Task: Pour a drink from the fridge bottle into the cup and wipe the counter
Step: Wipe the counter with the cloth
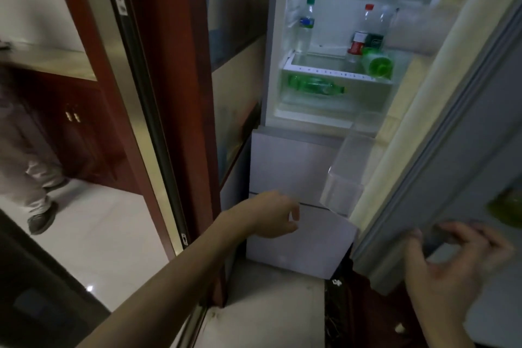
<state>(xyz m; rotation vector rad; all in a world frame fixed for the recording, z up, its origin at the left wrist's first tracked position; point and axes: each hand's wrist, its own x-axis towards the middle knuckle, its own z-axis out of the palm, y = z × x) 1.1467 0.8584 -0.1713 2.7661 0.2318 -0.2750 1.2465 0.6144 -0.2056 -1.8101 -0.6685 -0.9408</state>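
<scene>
The fridge [285, 37] stands open ahead of me, its door [463, 127] swung out to the right. On its lit shelf a clear bottle with a green cap [306, 27] stands at the left and a red-capped bottle [361, 32] stands at the right beside another clear bottle [380, 31]. A green bottle [377, 63] lies tilted at the shelf's right end, and another green bottle [316, 86] lies in the drawer below. My left hand [272, 215] hangs in front of the lower fridge drawers, fingers loosely curled, holding nothing. The fingers of my right hand [452, 260] curl round the door's lower edge. No cup is in view.
A red wooden door frame [169, 93] with a metal sliding track stands left of the fridge. Beyond it, a person's legs [31, 172] stand by a dark red cabinet [76, 127] on a white tiled floor. An empty clear door bin [344, 178] juts from the fridge door.
</scene>
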